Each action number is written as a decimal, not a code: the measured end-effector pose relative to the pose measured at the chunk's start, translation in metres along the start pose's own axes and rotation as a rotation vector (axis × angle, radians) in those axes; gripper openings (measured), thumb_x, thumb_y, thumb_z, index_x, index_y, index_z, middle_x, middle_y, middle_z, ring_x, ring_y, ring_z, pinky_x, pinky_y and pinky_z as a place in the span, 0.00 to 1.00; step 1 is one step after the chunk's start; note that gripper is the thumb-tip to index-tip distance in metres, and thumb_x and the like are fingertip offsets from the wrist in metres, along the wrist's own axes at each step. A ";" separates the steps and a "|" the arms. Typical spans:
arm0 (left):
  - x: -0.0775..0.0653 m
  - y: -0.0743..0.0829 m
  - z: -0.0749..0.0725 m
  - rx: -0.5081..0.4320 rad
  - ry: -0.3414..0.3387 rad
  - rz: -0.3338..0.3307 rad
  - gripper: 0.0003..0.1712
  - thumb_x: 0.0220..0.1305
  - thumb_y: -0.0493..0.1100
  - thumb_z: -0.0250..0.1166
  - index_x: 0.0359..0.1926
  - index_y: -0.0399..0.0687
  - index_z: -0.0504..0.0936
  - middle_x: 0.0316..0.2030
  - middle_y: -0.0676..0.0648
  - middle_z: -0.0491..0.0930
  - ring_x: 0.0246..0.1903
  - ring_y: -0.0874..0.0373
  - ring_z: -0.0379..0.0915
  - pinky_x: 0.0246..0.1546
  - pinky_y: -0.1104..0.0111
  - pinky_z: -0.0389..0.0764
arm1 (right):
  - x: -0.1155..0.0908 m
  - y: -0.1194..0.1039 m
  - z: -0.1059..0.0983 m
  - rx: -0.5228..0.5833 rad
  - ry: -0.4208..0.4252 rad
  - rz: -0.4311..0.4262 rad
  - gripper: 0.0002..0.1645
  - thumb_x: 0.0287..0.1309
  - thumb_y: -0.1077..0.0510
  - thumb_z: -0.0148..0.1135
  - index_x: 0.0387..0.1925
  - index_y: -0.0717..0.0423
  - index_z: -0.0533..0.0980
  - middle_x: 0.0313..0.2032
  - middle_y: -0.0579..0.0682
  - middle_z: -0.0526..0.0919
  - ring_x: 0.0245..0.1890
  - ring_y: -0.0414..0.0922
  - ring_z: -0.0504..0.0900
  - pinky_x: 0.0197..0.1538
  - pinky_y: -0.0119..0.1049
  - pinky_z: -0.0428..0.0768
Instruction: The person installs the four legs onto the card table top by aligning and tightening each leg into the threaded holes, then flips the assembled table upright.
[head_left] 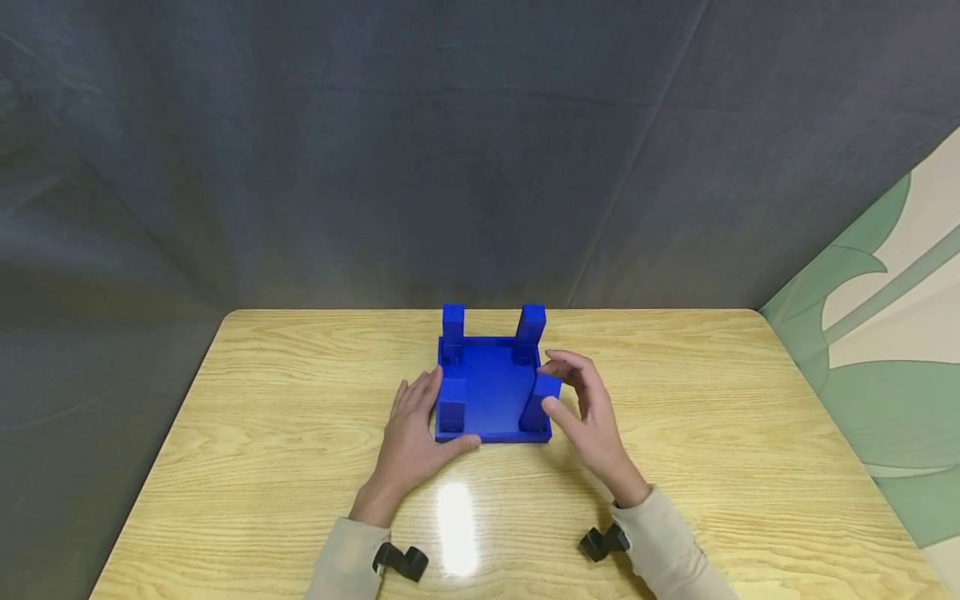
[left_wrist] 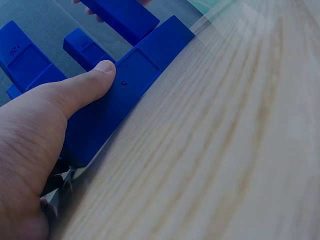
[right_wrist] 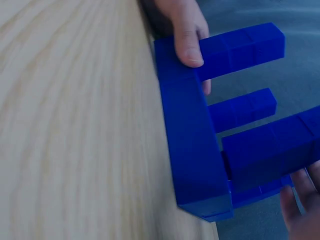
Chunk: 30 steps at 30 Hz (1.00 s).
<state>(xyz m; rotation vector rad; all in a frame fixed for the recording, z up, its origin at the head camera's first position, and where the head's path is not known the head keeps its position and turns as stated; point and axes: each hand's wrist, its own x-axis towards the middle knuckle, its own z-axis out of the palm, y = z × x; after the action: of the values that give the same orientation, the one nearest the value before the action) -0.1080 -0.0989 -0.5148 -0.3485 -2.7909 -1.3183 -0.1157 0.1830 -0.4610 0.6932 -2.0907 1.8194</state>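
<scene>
A blue square tray-like base [head_left: 495, 392] lies on the table with a blue post standing at each corner. My left hand [head_left: 412, 433] holds its near left corner, thumb along the front wall and fingers at the left side. In the left wrist view, the thumb [left_wrist: 95, 80] presses on the front wall [left_wrist: 130, 75], which bears a small raised number. My right hand [head_left: 592, 417] is around the near right post [head_left: 542, 400], thumb in front and fingers behind. A narrow dark gap shows at the foot of this post [right_wrist: 270, 145] in the right wrist view.
The wooden table [head_left: 300, 383] ends at the back against a dark grey cloth [head_left: 450, 167]. A leaf-patterned fabric [head_left: 877, 333] hangs at the right. Black wrist mounts [head_left: 401, 561] sit on both sleeves.
</scene>
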 end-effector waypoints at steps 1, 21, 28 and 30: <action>0.000 0.000 0.000 0.001 0.000 0.001 0.74 0.54 0.70 0.83 0.90 0.48 0.53 0.86 0.35 0.59 0.87 0.35 0.43 0.89 0.42 0.42 | 0.000 0.000 -0.002 0.045 -0.041 -0.002 0.31 0.74 0.72 0.58 0.75 0.71 0.70 0.61 0.60 0.83 0.64 0.45 0.81 0.72 0.34 0.76; 0.000 0.001 0.000 -0.007 0.000 -0.010 0.74 0.54 0.71 0.83 0.90 0.49 0.54 0.86 0.36 0.58 0.88 0.33 0.40 0.88 0.40 0.43 | -0.002 0.005 -0.003 0.003 0.020 -0.008 0.19 0.61 0.80 0.70 0.53 0.74 0.78 0.52 0.46 0.85 0.55 0.40 0.83 0.66 0.30 0.81; 0.000 0.001 0.000 -0.006 -0.001 -0.010 0.74 0.54 0.70 0.83 0.90 0.48 0.54 0.86 0.35 0.59 0.87 0.33 0.40 0.88 0.40 0.42 | -0.002 0.005 0.000 -0.138 0.092 -0.033 0.21 0.55 0.78 0.77 0.49 0.67 0.79 0.48 0.54 0.85 0.52 0.40 0.84 0.61 0.29 0.82; 0.000 0.002 0.000 -0.009 0.000 -0.012 0.74 0.54 0.70 0.83 0.90 0.48 0.54 0.86 0.35 0.58 0.87 0.33 0.41 0.88 0.40 0.42 | -0.001 0.005 0.000 -0.128 0.069 -0.031 0.22 0.58 0.76 0.76 0.53 0.67 0.78 0.50 0.58 0.85 0.53 0.40 0.83 0.62 0.30 0.81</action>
<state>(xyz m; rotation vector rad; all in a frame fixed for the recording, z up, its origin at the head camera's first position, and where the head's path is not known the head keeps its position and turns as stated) -0.1078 -0.0981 -0.5133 -0.3329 -2.7920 -1.3334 -0.1173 0.1841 -0.4660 0.6176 -2.1173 1.6527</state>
